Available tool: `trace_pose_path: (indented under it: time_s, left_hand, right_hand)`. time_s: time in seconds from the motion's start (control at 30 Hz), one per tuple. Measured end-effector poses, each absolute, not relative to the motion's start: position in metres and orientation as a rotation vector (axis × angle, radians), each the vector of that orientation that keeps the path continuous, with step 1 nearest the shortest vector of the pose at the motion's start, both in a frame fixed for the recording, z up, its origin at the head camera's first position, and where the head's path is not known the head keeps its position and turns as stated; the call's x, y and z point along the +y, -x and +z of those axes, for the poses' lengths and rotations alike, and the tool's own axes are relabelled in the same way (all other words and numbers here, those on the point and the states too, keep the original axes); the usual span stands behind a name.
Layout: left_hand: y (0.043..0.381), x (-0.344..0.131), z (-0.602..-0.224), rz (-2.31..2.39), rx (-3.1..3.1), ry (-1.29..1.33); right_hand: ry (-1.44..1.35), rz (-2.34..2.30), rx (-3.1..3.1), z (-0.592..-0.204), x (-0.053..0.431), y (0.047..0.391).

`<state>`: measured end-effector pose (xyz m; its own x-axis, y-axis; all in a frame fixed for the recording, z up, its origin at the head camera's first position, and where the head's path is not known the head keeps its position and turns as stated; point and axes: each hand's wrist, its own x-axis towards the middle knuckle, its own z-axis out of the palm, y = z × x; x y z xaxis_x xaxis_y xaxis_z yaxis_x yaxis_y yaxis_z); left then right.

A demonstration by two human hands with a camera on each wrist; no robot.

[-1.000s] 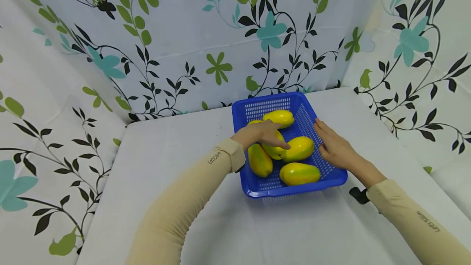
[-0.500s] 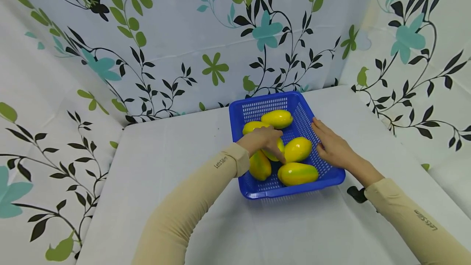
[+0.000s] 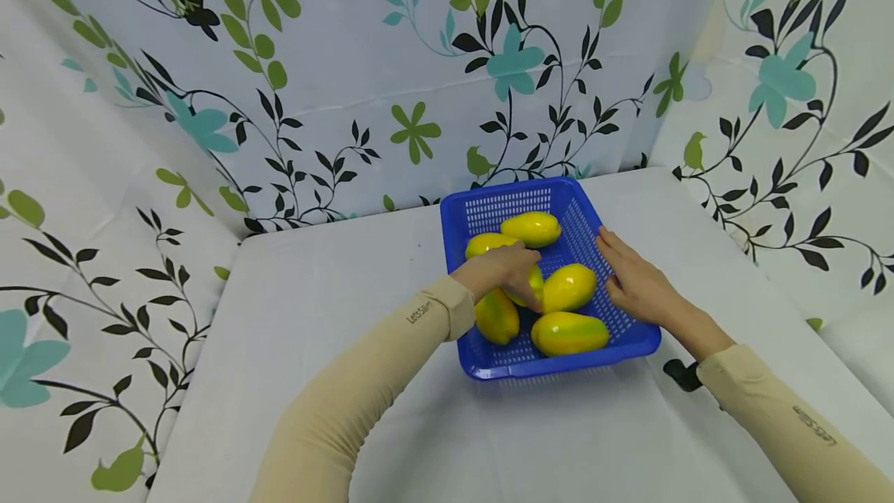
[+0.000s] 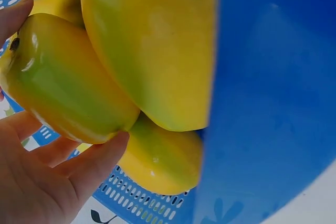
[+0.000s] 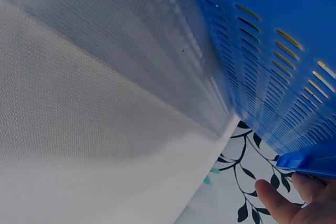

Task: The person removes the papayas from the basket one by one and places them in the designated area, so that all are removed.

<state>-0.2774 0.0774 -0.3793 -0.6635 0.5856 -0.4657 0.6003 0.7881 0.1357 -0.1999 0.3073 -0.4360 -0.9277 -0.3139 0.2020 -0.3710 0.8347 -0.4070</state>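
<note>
Inside the blue plastic basket (image 3: 489,369) lie several glossy yellow mangoes with green tinges. My left hand (image 3: 499,268) reaches in from the left and grips one mango (image 3: 534,284) near the middle, thumb and fingers spread around it. The left wrist view shows that held mango (image 4: 68,77) close up, fingertips at its ends, with other mangoes (image 4: 152,51) pressed against it. My right hand (image 3: 637,278) rests along the basket's right rim with fairly straight fingers. The right wrist view catches a few of its fingers (image 5: 278,203) by the rim.
The basket stands on a white-covered table (image 3: 335,309), toward the back right. A patterned curtain (image 3: 335,84) with leaves and flowers hangs behind and on both sides. Another mango (image 3: 569,334) lies at the basket's near side, and one more mango (image 3: 531,229) at the far side.
My left hand has drawn back slightly to the left and down, and its fingers have closed around the middle mango. The right hand stays at the rim.
</note>
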Motion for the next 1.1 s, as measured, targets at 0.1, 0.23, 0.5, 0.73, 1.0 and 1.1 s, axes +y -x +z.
trace_pose_path:
  time_s: [0.1, 0.23, 0.5, 0.73, 1.0, 1.1]
  left_hand:
    - [0.275, 0.077, -0.379, -0.038, 2.495, -0.889]
    - [0.269, 0.076, -0.379, -0.049, 2.519, -0.928]
    - [0.262, 0.072, -0.374, -0.048, 2.618, -1.005]
    - [0.269, 0.062, -0.368, 0.046, 2.695, -1.058]
    - [0.286, 0.034, -0.347, 0.268, 2.824, -1.091]
    - [0.294, 0.016, -0.34, 0.366, 2.869, -1.066]
  right_hand:
    - [-0.54, 0.675, -2.889, -0.436, 0.307, 0.2]
    - [-0.55, 0.682, -2.886, -0.437, 0.306, 0.199]
    - [-0.544, 0.678, -2.903, -0.438, 0.306, 0.199]
    - [-0.541, 0.667, -2.895, -0.437, 0.307, 0.2]
    - [-0.558, 0.673, -2.877, -0.439, 0.307, 0.199]
    - [-0.575, 0.671, -2.863, -0.439, 0.307, 0.199]
